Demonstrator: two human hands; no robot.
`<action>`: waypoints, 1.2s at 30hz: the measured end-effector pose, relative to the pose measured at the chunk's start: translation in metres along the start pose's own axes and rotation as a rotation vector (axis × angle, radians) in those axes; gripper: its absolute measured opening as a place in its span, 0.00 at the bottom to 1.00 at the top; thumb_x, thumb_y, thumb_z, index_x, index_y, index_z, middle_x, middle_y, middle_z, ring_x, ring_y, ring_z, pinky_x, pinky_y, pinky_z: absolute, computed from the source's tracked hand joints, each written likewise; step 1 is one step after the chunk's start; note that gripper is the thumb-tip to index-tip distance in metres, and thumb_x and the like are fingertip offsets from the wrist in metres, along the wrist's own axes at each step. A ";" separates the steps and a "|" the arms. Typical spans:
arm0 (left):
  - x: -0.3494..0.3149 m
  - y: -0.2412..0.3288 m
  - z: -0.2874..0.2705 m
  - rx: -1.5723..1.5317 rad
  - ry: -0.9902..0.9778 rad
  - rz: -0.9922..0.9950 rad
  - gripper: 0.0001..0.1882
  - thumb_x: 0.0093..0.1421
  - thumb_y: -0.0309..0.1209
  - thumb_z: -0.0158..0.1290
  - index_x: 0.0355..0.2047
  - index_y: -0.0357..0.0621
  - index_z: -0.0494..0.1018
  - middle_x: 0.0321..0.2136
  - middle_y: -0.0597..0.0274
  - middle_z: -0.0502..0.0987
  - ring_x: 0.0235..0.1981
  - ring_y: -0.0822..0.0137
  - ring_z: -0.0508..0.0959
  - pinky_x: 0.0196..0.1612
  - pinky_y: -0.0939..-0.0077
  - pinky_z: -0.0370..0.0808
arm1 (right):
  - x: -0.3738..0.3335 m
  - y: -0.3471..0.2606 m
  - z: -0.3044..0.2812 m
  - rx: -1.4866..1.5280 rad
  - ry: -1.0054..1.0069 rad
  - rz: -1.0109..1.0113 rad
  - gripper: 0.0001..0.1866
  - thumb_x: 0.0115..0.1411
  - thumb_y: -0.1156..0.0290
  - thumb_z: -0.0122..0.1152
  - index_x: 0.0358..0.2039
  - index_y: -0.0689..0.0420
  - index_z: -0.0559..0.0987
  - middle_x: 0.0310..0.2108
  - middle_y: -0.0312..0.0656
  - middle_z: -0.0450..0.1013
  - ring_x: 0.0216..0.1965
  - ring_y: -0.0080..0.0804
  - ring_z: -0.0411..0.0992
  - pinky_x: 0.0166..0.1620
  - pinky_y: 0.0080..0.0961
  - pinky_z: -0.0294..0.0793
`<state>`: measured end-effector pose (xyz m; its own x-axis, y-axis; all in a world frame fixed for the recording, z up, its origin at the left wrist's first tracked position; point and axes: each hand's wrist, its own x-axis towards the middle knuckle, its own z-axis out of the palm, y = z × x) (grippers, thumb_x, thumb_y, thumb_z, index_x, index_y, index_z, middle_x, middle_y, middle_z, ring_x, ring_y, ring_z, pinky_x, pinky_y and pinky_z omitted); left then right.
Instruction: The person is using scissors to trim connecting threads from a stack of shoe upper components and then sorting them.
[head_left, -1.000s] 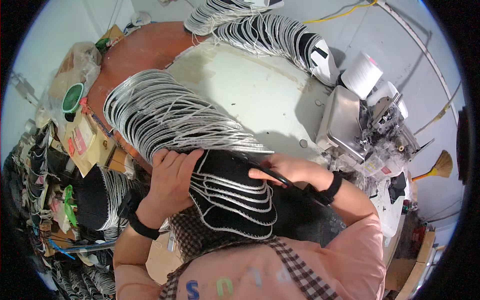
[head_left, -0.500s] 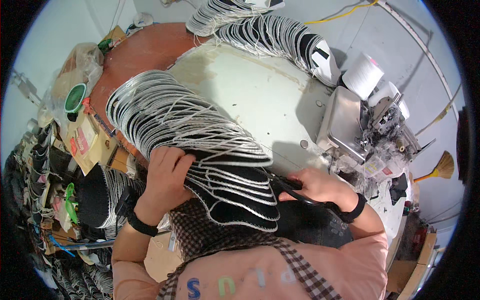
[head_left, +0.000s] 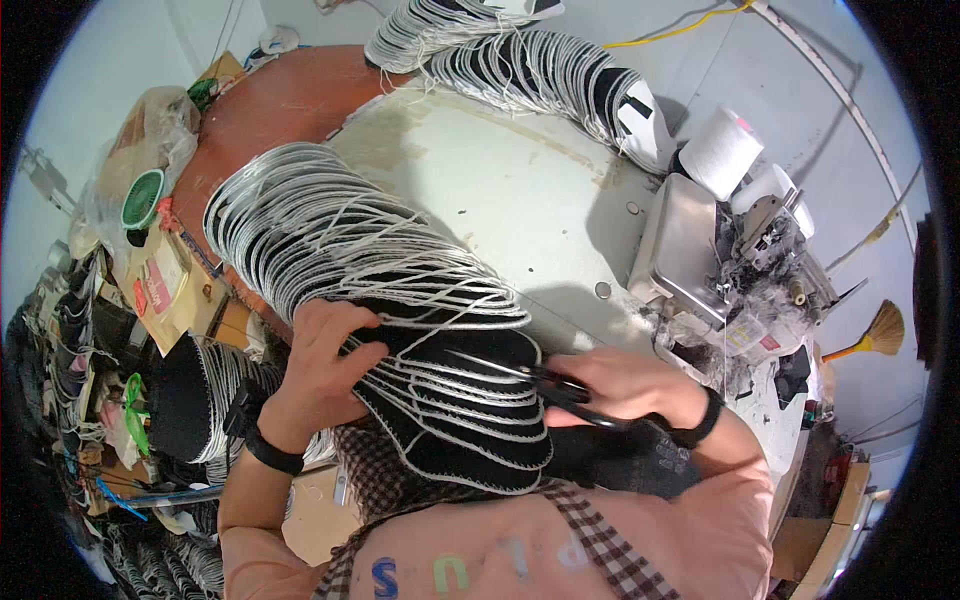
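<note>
A long fanned row of black shoe soles [head_left: 330,225] with white stitched edges lies slanting across the table toward me. My left hand [head_left: 325,375] is closed on the left edges of the near soles, its thumb and fingers around a few of them. Several near soles [head_left: 470,455] spread apart toward my lap, with white threads running between them. My right hand [head_left: 620,385] grips the black handles of a pair of scissors [head_left: 566,395]. Their slim metal blades point left over a black sole, below a white thread-edged one. Whether the blades touch a thread, I cannot tell.
Two more rows of soles [head_left: 540,80] lie at the table's back. A sewing machine [head_left: 770,235] with a metal box [head_left: 680,240] and a white thread cone [head_left: 722,150] stands at right. A further sole stack [head_left: 185,400] and a green basket [head_left: 143,198] are at left.
My right hand has brought the scissors left, so the blades now show over the soles. The near soles have spread lower, and my left thumb has moved down.
</note>
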<state>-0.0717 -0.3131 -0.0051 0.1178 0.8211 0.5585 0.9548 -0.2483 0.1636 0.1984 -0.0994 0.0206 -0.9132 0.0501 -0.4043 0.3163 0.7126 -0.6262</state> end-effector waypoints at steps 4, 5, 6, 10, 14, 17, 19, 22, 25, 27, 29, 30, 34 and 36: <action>-0.006 -0.001 0.000 -0.004 -0.017 0.000 0.24 0.25 0.30 0.62 0.30 0.44 0.75 0.40 0.57 0.73 0.40 0.55 0.73 0.45 0.56 0.63 | 0.030 0.001 0.007 -0.022 0.072 -0.062 0.32 0.56 0.38 0.59 0.33 0.60 0.71 0.25 0.52 0.72 0.31 0.56 0.73 0.33 0.42 0.69; -0.008 0.000 0.000 0.004 -0.009 0.001 0.24 0.26 0.31 0.63 0.30 0.45 0.75 0.39 0.58 0.73 0.39 0.56 0.73 0.45 0.57 0.63 | 0.031 0.002 0.010 -0.011 0.143 -0.144 0.31 0.55 0.40 0.61 0.32 0.60 0.71 0.23 0.51 0.71 0.29 0.56 0.73 0.32 0.42 0.68; -0.009 0.001 0.000 0.012 -0.002 0.002 0.23 0.26 0.32 0.63 0.30 0.45 0.75 0.39 0.59 0.73 0.38 0.57 0.73 0.45 0.57 0.63 | 0.030 0.003 0.012 -0.012 0.140 -0.148 0.31 0.55 0.40 0.61 0.32 0.60 0.71 0.23 0.51 0.71 0.29 0.56 0.73 0.32 0.42 0.68; -0.005 0.002 -0.002 -0.045 -0.041 -0.006 0.23 0.27 0.32 0.62 0.29 0.46 0.73 0.37 0.62 0.74 0.38 0.58 0.74 0.48 0.55 0.62 | 0.020 0.009 0.016 0.019 0.185 -0.228 0.28 0.52 0.46 0.67 0.33 0.61 0.71 0.23 0.52 0.71 0.29 0.56 0.72 0.31 0.41 0.68; -0.003 -0.002 0.000 -0.033 -0.048 0.023 0.23 0.26 0.30 0.61 0.29 0.47 0.73 0.37 0.64 0.75 0.38 0.59 0.74 0.51 0.53 0.62 | 0.016 0.008 0.019 -0.009 0.221 -0.237 0.27 0.50 0.48 0.69 0.34 0.59 0.72 0.23 0.52 0.71 0.29 0.56 0.72 0.32 0.42 0.69; -0.006 -0.005 0.002 -0.045 -0.044 0.007 0.24 0.24 0.29 0.60 0.29 0.48 0.73 0.36 0.65 0.76 0.38 0.59 0.74 0.53 0.50 0.61 | 0.009 0.014 0.020 -0.001 0.178 -0.237 0.27 0.50 0.47 0.69 0.34 0.58 0.73 0.23 0.51 0.71 0.29 0.55 0.73 0.32 0.41 0.69; -0.010 -0.006 0.002 -0.066 -0.066 0.005 0.25 0.22 0.28 0.60 0.29 0.48 0.73 0.36 0.66 0.76 0.37 0.60 0.74 0.53 0.50 0.60 | -0.001 0.022 0.018 0.062 0.169 -0.267 0.27 0.50 0.46 0.69 0.33 0.57 0.73 0.23 0.50 0.72 0.29 0.52 0.74 0.31 0.40 0.69; -0.004 -0.005 -0.001 -0.076 -0.075 0.009 0.24 0.22 0.28 0.60 0.28 0.48 0.74 0.35 0.67 0.77 0.37 0.61 0.75 0.53 0.50 0.60 | -0.011 0.007 0.002 -0.010 0.111 0.038 0.28 0.50 0.43 0.68 0.33 0.57 0.73 0.23 0.49 0.72 0.29 0.51 0.74 0.30 0.39 0.68; -0.003 -0.005 -0.002 -0.059 -0.116 0.028 0.21 0.30 0.36 0.64 0.29 0.50 0.75 0.36 0.68 0.79 0.38 0.60 0.75 0.54 0.50 0.60 | 0.011 0.015 0.013 -0.060 0.161 -0.056 0.30 0.52 0.41 0.64 0.34 0.59 0.72 0.25 0.52 0.72 0.31 0.54 0.73 0.32 0.40 0.69; -0.008 -0.007 -0.002 -0.057 -0.122 0.018 0.21 0.29 0.35 0.63 0.30 0.50 0.76 0.36 0.68 0.79 0.38 0.60 0.75 0.54 0.50 0.59 | 0.026 0.008 0.013 -0.031 0.191 -0.214 0.30 0.53 0.43 0.64 0.36 0.61 0.71 0.27 0.54 0.72 0.33 0.57 0.72 0.34 0.42 0.69; -0.010 -0.006 -0.004 -0.051 -0.130 0.004 0.22 0.28 0.34 0.62 0.31 0.50 0.76 0.36 0.68 0.80 0.39 0.60 0.75 0.55 0.49 0.59 | 0.029 -0.001 0.010 0.035 0.243 -0.264 0.30 0.52 0.44 0.65 0.36 0.61 0.71 0.27 0.54 0.71 0.32 0.57 0.72 0.34 0.42 0.68; -0.008 -0.003 -0.006 -0.075 -0.117 -0.010 0.24 0.25 0.30 0.61 0.30 0.49 0.76 0.36 0.68 0.79 0.39 0.61 0.75 0.55 0.50 0.60 | 0.031 -0.003 0.009 0.103 0.296 -0.310 0.30 0.51 0.45 0.66 0.36 0.61 0.71 0.26 0.54 0.71 0.31 0.57 0.71 0.33 0.42 0.68; -0.006 -0.002 -0.009 -0.125 -0.111 -0.010 0.26 0.23 0.26 0.59 0.32 0.48 0.77 0.37 0.68 0.79 0.39 0.62 0.75 0.56 0.52 0.61 | 0.030 0.012 0.024 0.158 0.433 -0.214 0.29 0.48 0.49 0.71 0.36 0.61 0.71 0.23 0.52 0.68 0.27 0.55 0.70 0.31 0.40 0.67; -0.003 -0.003 -0.011 -0.127 -0.121 -0.006 0.26 0.23 0.25 0.59 0.31 0.48 0.77 0.37 0.68 0.79 0.39 0.62 0.75 0.56 0.52 0.61 | 0.030 0.020 0.038 0.148 0.515 -0.232 0.28 0.48 0.48 0.71 0.32 0.59 0.72 0.20 0.49 0.68 0.23 0.51 0.70 0.28 0.38 0.67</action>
<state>-0.0781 -0.3203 0.0013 0.1519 0.8767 0.4564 0.9144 -0.3000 0.2719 0.1872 -0.1101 -0.0288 -0.9583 0.2646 0.1081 0.0913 0.6418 -0.7614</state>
